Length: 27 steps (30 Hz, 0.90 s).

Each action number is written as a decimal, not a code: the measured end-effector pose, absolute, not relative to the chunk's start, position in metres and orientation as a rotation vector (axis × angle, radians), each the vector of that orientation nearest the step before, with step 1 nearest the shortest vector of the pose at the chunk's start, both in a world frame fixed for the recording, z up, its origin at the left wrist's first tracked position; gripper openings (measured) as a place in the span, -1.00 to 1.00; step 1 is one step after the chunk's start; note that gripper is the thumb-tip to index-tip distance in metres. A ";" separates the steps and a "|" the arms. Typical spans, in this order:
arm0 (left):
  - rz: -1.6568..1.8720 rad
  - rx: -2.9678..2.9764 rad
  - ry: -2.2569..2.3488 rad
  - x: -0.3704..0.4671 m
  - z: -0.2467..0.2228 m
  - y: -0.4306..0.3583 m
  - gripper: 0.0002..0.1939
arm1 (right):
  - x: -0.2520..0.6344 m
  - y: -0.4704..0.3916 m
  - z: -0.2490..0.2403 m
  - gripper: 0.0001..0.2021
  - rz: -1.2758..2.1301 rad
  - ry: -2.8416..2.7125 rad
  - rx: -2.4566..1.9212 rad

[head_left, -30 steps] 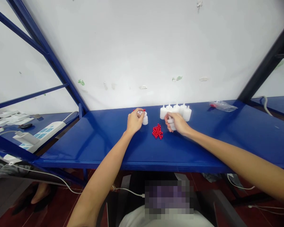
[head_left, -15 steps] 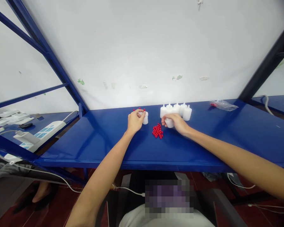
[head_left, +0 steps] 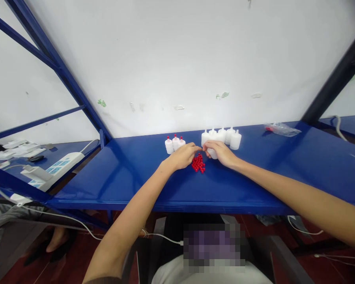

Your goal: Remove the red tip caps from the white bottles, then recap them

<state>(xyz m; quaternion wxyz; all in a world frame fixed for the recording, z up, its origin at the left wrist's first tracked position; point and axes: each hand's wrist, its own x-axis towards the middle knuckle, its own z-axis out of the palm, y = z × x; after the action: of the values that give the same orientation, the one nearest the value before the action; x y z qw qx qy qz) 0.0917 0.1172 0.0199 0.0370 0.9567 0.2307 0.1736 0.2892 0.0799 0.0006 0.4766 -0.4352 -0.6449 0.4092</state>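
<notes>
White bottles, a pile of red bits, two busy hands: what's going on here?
A person at a blue table holds a white bottle in the right hand. The left hand is beside the small red caps, its fingertips near the right hand. Three red-tipped bottles stand left; bottles without red tips stand behind the right hand.

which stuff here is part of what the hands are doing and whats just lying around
Seemingly part of the job:
white bottle in the right hand
small red caps, piled by the left hand
three red-tipped white bottles
bottles without red tips

Apparently just lying about:
clear plastic bag with something red
white power strip
small black object, far left
</notes>
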 end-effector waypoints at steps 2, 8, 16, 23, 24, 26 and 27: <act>0.381 2.992 0.704 0.096 0.024 0.123 -0.54 | 0.289 0.079 0.001 -0.73 1.011 -1.570 -1.098; 0.246 3.073 0.606 0.104 0.026 0.134 -0.63 | 0.290 0.075 0.004 -0.73 0.926 -1.588 -1.192; 0.934 2.704 0.715 0.100 0.019 0.122 -0.79 | 0.291 0.071 0.007 -0.65 0.823 -1.740 -1.111; 1.125 2.229 0.615 0.106 0.019 0.096 -0.81 | 0.290 0.063 0.011 -0.73 0.797 -1.803 -1.020; 1.135 2.212 0.602 0.107 0.018 0.095 -0.82 | 0.290 0.062 0.011 -0.73 0.784 -1.826 -1.022; 1.170 2.186 0.582 0.109 0.017 0.094 -0.83 | 0.290 0.062 0.011 -0.72 0.751 -1.876 -1.045; 1.188 2.178 0.573 0.109 0.017 0.094 -0.83 | 0.290 0.063 0.011 -0.71 0.732 -1.899 -1.056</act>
<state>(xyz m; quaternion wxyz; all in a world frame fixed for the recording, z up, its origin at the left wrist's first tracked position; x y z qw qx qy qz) 0.1094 0.0936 0.0168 0.2933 0.8178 0.2151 0.4460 0.2904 0.0627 0.0112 0.4114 -0.4198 -0.7548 0.2910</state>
